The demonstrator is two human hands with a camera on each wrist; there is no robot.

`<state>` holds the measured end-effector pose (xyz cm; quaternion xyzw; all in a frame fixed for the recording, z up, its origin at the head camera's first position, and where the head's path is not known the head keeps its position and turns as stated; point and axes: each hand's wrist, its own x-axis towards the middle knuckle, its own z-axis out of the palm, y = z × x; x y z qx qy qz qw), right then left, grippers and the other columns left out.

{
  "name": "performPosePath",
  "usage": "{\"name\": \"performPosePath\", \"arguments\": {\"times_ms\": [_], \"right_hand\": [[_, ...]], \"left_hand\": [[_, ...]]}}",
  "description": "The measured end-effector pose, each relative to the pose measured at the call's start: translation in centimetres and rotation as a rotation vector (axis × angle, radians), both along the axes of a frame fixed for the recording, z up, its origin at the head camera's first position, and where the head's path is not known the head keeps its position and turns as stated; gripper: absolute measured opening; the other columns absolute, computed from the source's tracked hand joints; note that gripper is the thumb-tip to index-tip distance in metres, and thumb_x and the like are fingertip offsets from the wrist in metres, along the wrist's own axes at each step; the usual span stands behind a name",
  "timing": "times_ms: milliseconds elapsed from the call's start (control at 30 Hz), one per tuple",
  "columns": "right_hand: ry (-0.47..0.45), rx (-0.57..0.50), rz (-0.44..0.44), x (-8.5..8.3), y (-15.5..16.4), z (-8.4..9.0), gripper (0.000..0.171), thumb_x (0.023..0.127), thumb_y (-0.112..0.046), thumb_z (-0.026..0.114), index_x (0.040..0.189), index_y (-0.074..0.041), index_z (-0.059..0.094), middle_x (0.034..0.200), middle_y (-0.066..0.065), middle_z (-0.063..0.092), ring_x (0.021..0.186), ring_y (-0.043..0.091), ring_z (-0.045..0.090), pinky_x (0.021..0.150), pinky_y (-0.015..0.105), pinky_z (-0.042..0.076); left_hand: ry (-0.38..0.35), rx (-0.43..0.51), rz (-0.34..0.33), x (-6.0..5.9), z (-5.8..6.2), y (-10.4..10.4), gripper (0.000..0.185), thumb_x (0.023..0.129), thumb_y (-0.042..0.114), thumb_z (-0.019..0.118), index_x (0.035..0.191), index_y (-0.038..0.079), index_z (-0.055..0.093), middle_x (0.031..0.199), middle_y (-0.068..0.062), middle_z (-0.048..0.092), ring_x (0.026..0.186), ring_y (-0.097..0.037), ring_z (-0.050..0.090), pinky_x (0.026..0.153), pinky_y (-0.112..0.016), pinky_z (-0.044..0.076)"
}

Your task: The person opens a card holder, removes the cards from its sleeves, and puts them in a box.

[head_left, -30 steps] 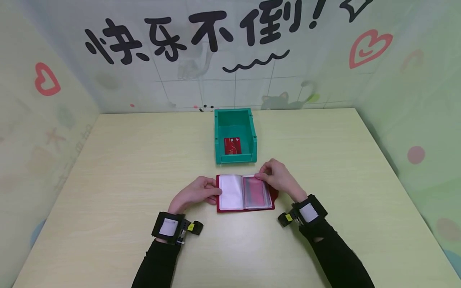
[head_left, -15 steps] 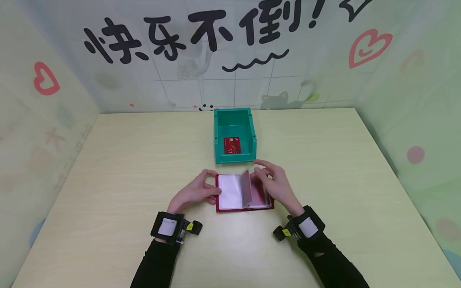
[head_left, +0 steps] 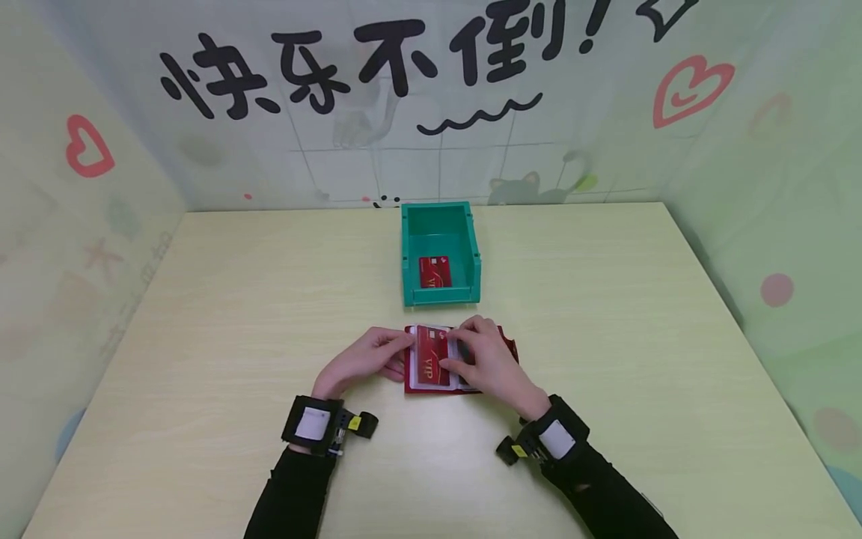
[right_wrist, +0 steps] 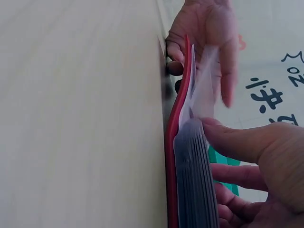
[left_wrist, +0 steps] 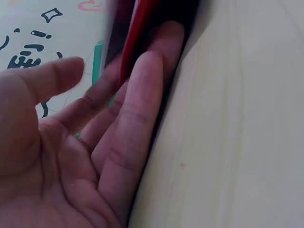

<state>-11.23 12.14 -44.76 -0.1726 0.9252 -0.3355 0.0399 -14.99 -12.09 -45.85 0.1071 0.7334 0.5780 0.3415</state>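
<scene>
Printed wall panels (head_left: 566, 138) with bold black characters and red hearts stand around a pale wood counter (head_left: 202, 337). Midway along its back edge sits a green bin (head_left: 441, 296), a red card (head_left: 435, 272) lying inside by the front wall. Between that bin and the counter's front edge, about midway from side to side, a red card holder (right_wrist: 175, 130) lies spread open, a red VIP card (head_left: 432, 358) on its left-hand page. At the holder's left edge, the left hand (head_left: 367, 359) reaches fingers under the cover, thumb standing clear, so its grip is wide. The right hand (head_left: 497, 367) rests thumb and fingertips, spread apart, on the clear sleeves (right_wrist: 194, 178).
</scene>
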Motion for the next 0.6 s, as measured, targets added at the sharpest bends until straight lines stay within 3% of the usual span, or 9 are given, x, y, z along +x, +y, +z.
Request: {"name": "performPosePath", "arguments": {"times_ms": [100, 200, 300, 433, 500, 600], "right_hand": [[-0.021, -0.002, -0.026, -0.2, 0.1, -0.2, 0.05, 0.083, -0.026, 0.083, 0.125, -0.004, 0.068, 0.115, 0.011, 0.054, 0.113, 0.024, 0.046, 0.087, 0.037, 0.052], [-0.022, 0.003, -0.039, -0.3, 0.3, -0.4, 0.053, 0.082, -0.029, 0.083, 0.127, -0.005, 0.068, 0.114, 0.01, 0.052, 0.114, 0.024, 0.044, 0.088, 0.038, 0.051], [-0.013, 0.011, -0.056, -0.4, 0.4, -0.6, 0.054, 0.081, -0.03, 0.085, 0.127, -0.007, 0.068, 0.113, 0.009, 0.051, 0.114, 0.024, 0.043, 0.089, 0.038, 0.047], [-0.003, 0.023, -0.082, -0.3, 0.0, -0.7, 0.046, 0.081, -0.031, 0.084, 0.12, -0.009, 0.071, 0.11, 0.009, 0.048, 0.111, 0.026, 0.04, 0.09, 0.041, 0.038], [0.006, 0.044, -0.092, -0.2, -0.4, -0.6, 0.04, 0.082, -0.031, 0.083, 0.113, -0.008, 0.072, 0.109, 0.01, 0.046, 0.11, 0.028, 0.039, 0.089, 0.043, 0.034], [0.02, 0.086, -0.109, 0.0, -0.9, -0.5, 0.036, 0.084, -0.034, 0.081, 0.104, -0.007, 0.072, 0.11, 0.012, 0.044, 0.109, 0.03, 0.038, 0.089, 0.045, 0.031]], "left_hand": [[0.015, -0.01, -0.003, -0.1, -0.1, 0.2, 0.044, 0.106, 0.033, 0.052, 0.128, -0.004, 0.062, 0.106, -0.016, 0.072, 0.076, -0.014, 0.071, 0.074, -0.031, 0.062], [0.088, -0.071, 0.012, 0.2, 0.1, 0.8, 0.035, 0.103, 0.027, 0.057, 0.119, -0.004, 0.065, 0.106, -0.018, 0.073, 0.074, -0.013, 0.069, 0.068, -0.029, 0.061], [0.257, -0.249, 0.074, 0.8, 0.8, 1.7, 0.025, 0.098, 0.024, 0.066, 0.105, 0.0, 0.071, 0.1, -0.015, 0.073, 0.075, -0.012, 0.064, 0.066, -0.025, 0.056], [0.499, -0.549, 0.137, 1.6, 1.8, 2.7, 0.023, 0.089, 0.029, 0.078, 0.088, 0.006, 0.076, 0.099, -0.012, 0.065, 0.088, -0.021, 0.055, 0.072, -0.03, 0.047], [0.559, -0.623, 0.132, 1.8, 1.8, 2.9, 0.024, 0.085, 0.03, 0.081, 0.08, 0.007, 0.076, 0.097, -0.011, 0.062, 0.091, -0.024, 0.052, 0.075, -0.031, 0.044], [0.567, -0.635, 0.109, 1.8, 1.6, 2.9, 0.027, 0.083, 0.03, 0.083, 0.07, 0.009, 0.072, 0.088, -0.008, 0.06, 0.084, -0.022, 0.05, 0.072, -0.029, 0.037]]}}
